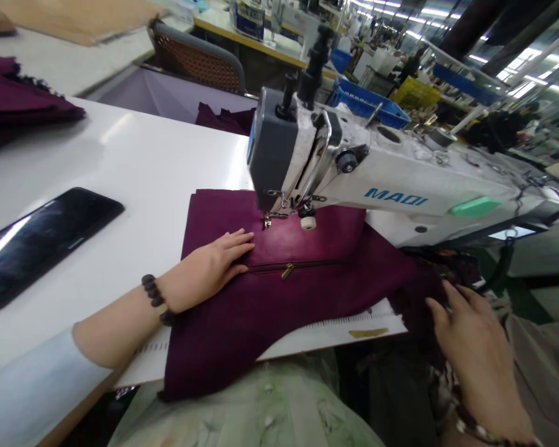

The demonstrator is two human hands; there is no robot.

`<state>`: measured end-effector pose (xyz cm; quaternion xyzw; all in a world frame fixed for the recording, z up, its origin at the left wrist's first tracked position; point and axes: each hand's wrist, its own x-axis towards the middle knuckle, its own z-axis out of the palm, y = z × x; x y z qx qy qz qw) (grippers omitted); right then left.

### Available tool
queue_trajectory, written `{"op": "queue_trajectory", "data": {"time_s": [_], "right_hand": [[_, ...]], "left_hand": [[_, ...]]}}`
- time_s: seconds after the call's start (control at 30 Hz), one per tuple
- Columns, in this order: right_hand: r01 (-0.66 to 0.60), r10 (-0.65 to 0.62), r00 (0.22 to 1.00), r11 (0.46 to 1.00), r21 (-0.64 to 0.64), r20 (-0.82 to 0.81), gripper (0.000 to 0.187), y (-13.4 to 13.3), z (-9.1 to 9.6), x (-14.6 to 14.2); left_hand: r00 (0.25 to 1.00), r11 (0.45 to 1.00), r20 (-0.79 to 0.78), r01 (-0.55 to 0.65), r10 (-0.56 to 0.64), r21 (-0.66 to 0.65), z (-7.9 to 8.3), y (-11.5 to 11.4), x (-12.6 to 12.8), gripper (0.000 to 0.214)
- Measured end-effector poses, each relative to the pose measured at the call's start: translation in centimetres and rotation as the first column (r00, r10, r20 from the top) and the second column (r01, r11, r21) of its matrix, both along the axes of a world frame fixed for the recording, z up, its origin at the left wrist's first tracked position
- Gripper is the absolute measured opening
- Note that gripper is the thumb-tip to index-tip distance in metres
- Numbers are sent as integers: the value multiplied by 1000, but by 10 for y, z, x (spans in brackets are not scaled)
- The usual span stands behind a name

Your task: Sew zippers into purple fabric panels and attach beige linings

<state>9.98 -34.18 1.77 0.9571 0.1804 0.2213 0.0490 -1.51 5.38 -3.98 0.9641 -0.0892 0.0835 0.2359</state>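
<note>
A maroon fabric piece (242, 323) with a zipper lies under the needle and presser foot (267, 221) of a white sewing machine (391, 180). The brass zipper pull (287, 270) sits near the middle of the zipper line. My left hand (214, 267) rests flat on the fabric, left of the presser foot, fingers stretched out and fingertips close to the zipper's end. My right hand (475, 341) is at the fabric's right end, beyond the table edge, against bunched dark cloth (422, 301). Its thumb and fingers are apart; part of the fingers is hidden.
A black phone (51, 242) lies on the white table (135, 161) at left. Behind it is a stack of maroon cloth (23, 96). A chair (198, 59) stands past the table, with a blue crate (368, 102) behind the machine. Grey-brown cloth (540, 366) hangs at right.
</note>
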Motion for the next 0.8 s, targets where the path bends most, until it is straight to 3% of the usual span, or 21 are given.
{"op": "queue_trajectory", "data": {"time_s": [0.07,0.13,0.2,0.3,0.43,0.53,0.8], "right_hand": [[-223,237,970,958,181,-58,45,41,-7,-16],[-437,497,830,861,260,-252,44,92,-14,-34],[-527,557,711,826,199,-429,48,137,-20,-42],[-527,512,688,840,130,-514,47,177,-25,-24],[-546,509,649,829,120,-565,40,193,-23,33],[-539,503,675,836,105,-540,40,201,-26,63],[-522,509,701,844,127,-499,30,218,-39,68]], "left_hand": [[1000,997,-3,-29,30,73,-4,-1,0,49],[998,986,-4,-61,62,157,-5,-2,0,50],[996,965,-6,-82,86,251,-4,-4,3,47],[993,916,1,-106,115,388,3,-7,11,40],[993,863,-3,-98,114,496,18,-12,25,40],[996,851,-45,-44,79,523,25,-13,35,43],[996,929,91,-26,-8,370,11,-10,39,39]]}}
